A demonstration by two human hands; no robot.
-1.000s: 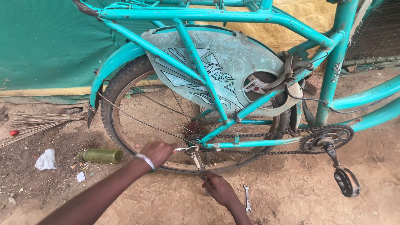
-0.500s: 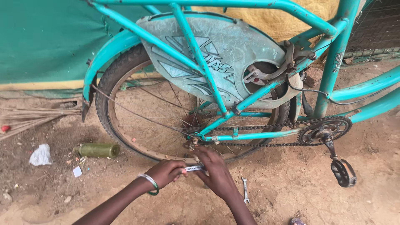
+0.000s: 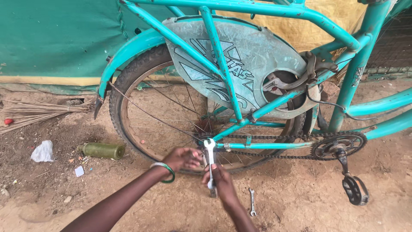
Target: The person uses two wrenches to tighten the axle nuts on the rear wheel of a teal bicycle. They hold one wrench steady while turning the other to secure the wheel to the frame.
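Your right hand [image 3: 222, 182] is closed around the lower end of a spanner [image 3: 210, 162] that stands nearly upright, its ring end up at the rear axle nut [image 3: 209, 142] of the teal bicycle [image 3: 257, 107]; your left hand [image 3: 182, 158] is curled just beside the spanner's upper part, near the hub, though whether its fingers are gripping anything you cannot tell from here. If the ring sits only partly on the nut, a hard pull could slip it off and drive your knuckles into the spokes [image 3: 171, 111] or the chain [image 3: 274, 137], both very close to your hands. The left hand's fingers are nearest the spokes, so a turning wheel [image 3: 128, 86] could catch them. The bicycle also looks to stand with little support, and a sideways heave could tip it. The ground [image 3: 300, 202] is loose, dry dirt, uneven and likely poor footing. A second small spanner [image 3: 252, 202] lies just right of your right hand, a green bottle [image 3: 102, 150] and a scrap of white plastic [image 3: 43, 151] lie to the left, and a green tarp [image 3: 51, 38] hangs behind.
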